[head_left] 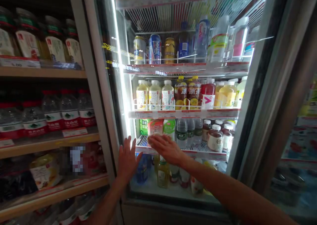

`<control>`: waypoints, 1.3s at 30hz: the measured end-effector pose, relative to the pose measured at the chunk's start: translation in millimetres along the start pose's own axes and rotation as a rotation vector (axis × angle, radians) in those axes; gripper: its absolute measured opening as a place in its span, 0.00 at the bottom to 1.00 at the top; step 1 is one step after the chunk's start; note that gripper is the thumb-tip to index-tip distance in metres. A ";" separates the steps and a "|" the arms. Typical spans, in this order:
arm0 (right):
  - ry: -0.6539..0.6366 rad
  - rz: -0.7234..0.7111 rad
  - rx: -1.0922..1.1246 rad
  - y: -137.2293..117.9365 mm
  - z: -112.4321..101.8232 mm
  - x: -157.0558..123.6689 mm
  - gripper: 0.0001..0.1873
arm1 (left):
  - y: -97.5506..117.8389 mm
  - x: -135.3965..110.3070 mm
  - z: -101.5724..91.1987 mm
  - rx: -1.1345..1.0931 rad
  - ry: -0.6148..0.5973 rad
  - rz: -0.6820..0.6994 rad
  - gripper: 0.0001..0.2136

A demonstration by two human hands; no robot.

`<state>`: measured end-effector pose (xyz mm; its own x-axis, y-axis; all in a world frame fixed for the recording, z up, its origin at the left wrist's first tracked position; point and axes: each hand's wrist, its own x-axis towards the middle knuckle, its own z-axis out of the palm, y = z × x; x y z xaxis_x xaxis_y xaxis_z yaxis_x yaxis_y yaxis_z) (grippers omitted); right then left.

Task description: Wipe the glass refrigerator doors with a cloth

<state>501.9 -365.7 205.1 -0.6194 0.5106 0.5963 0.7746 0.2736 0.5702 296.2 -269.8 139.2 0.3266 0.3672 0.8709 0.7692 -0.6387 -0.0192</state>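
Scanning from the left edge: I am taking in the open shelves (44, 74) beside me, and the red-labelled water bottles (66, 114) are standing in a front row with labels facing out, so they read at a glance.
Left hand: my left hand (127, 160) is spreading flat, fingers apart and gripping nothing, against the lower left side of the cooler opening; whether it is pressing on glass or on the frame, I cannot tell.
Cooler frame: the lit strip (119, 70) is running up the left side, throwing light across every tier.
Right hand: my right hand (166, 148) is reaching in palm down, fingers extended and closed on nothing, hovering over the front lip of the wire shelf (198, 149).
Pink carton: the pink carton (155, 127) is sitting just behind my fingertips, at the shelf's front left, squeezed between a green carton (143, 126) and a green-labelled bottle (169, 126).
Shelf rails: low wire guards (173, 106) are holding the tea bottles (155, 94) above from sliding forward.
Right side: brown-filled, white-capped jars (216, 137) are crowding the far end of the same shelf.
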 end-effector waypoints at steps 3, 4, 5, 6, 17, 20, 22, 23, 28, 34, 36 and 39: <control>0.069 0.172 0.001 4.1 2.1 25.7 0.28 | -16.4 -1.6 -5.3 0.031 0.001 -0.025 0.28; 0.084 0.178 0.004 1.2 5.0 29.6 0.28 | -20.4 -2.1 -7.2 0.040 -0.001 -0.029 0.28; 0.087 0.150 0.011 -4.7 9.1 30.2 0.28 | -23.7 -2.7 -9.3 0.048 -0.004 -0.028 0.28; 0.080 0.095 0.024 -12.7 14.3 28.4 0.27 | -26.5 -3.4 -11.4 0.057 -0.009 -0.026 0.28; 0.087 0.111 0.099 -27.7 20.7 93.2 0.27 | -49.3 18.2 -36.4 0.076 0.056 -0.054 0.27; 0.056 -0.089 0.097 -24.1 21.6 110.7 0.25 | -56.9 28.5 -42.9 0.064 0.097 -0.033 0.28; 0.090 -0.081 0.062 -15.8 18.1 128.7 0.24 | -59.9 33.9 -47.3 0.066 0.118 -0.033 0.28; 0.120 -0.030 0.042 -10.1 14.9 139.5 0.24 | -60.3 36.0 -49.3 0.070 0.125 -0.040 0.28; 0.185 0.008 0.009 7.4 3.3 172.4 0.23 | -54.5 37.0 -51.4 0.104 0.145 -0.048 0.28; 0.150 -0.092 0.031 27.8 -10.1 181.7 0.24 | -51.9 36.5 -49.2 0.063 0.123 -0.079 0.27; 0.200 0.068 0.032 37.7 -19.1 184.5 0.26 | -49.0 43.9 -52.1 0.054 0.113 -0.091 0.27; 0.172 0.089 0.031 40.9 -24.9 168.3 0.28 | -39.1 58.7 -55.3 0.027 0.127 -0.077 0.28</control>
<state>426.1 -288.9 342.8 -0.5591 0.3882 0.7326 0.8291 0.2603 0.4949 255.0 -260.7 218.1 0.1958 0.3249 0.9253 0.8043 -0.5930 0.0381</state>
